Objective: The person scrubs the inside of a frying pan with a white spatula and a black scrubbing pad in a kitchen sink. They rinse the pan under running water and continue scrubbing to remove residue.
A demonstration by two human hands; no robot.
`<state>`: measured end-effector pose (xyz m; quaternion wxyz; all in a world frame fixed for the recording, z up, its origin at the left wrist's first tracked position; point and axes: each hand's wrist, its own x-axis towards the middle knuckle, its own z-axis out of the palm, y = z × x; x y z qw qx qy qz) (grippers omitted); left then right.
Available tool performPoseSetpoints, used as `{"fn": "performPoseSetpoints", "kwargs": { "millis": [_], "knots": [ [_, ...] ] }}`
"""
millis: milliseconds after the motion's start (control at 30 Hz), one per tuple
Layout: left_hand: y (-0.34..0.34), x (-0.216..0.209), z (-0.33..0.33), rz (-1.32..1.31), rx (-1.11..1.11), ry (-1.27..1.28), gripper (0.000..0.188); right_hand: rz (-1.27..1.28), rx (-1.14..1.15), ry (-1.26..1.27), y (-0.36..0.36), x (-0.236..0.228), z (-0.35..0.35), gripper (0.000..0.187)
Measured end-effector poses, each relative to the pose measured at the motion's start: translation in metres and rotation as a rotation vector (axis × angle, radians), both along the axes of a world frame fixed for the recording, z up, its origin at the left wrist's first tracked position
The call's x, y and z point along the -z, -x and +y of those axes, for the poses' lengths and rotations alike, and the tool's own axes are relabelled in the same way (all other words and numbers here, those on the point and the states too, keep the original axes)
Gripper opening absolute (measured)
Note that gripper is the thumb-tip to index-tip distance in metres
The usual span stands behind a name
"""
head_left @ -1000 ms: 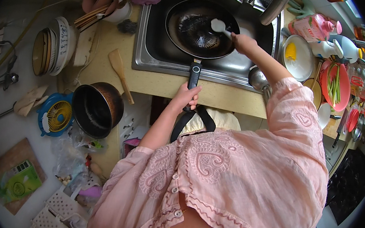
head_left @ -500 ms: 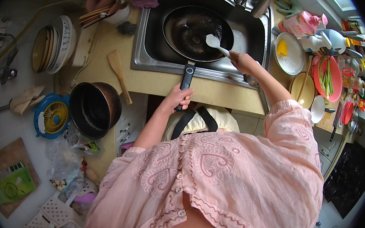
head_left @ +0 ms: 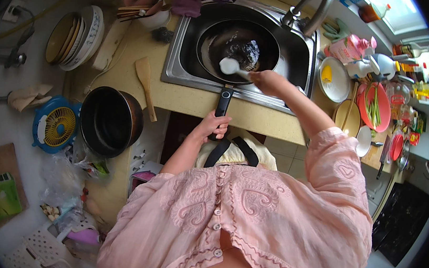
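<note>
A black frying pan [head_left: 212,44] rests in the metal sink [head_left: 179,74], its handle reaching over the front rim toward me. My left hand [head_left: 212,126] is wrapped round that handle near its end. Dark, shiny liquid lies in the pan. My right hand [head_left: 269,82], closed over the pan's near right edge, grips a white long-handled dish brush [head_left: 228,65]. The round brush head is at the near inner side of the pan; whether it presses on the surface I cannot tell.
A tap [head_left: 321,14] curves over the sink's back right. Left of the sink are a wooden spatula [head_left: 146,81], a deep dark pot [head_left: 105,121] and stacked plates [head_left: 90,40]. To the right stand a white plate [head_left: 339,79], a red basket [head_left: 368,109] with green stalks, and several bottles.
The brush head has moved from the pan's right side to its near left side, and my right hand went left with it. The whole view has shifted slightly. My left hand keeps the handle.
</note>
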<state>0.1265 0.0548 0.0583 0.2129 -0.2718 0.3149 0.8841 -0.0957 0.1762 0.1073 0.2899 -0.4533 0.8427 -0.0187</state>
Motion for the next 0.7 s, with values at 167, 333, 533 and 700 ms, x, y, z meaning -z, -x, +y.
{"fn": "performPoseSetpoints", "kwargs": {
  "millis": [167,333,533,700],
  "knots": [
    [-0.001,-0.003,0.002,-0.030,-0.010,0.023,0.016,0.096,0.090,-0.078,0.012,0.107,-0.071,0.034],
    [-0.002,-0.012,0.003,-0.055,-0.034,0.051,0.015,0.138,0.457,-0.115,0.036,0.061,-0.086,0.043],
    [0.000,-0.010,-0.005,-0.044,0.005,-0.005,0.018,0.134,0.294,0.038,0.036,0.052,-0.068,0.039],
    [0.004,-0.016,-0.001,-0.076,0.004,0.031,0.018,0.125,0.250,0.030,0.027,0.073,-0.096,0.043]
  ]
}}
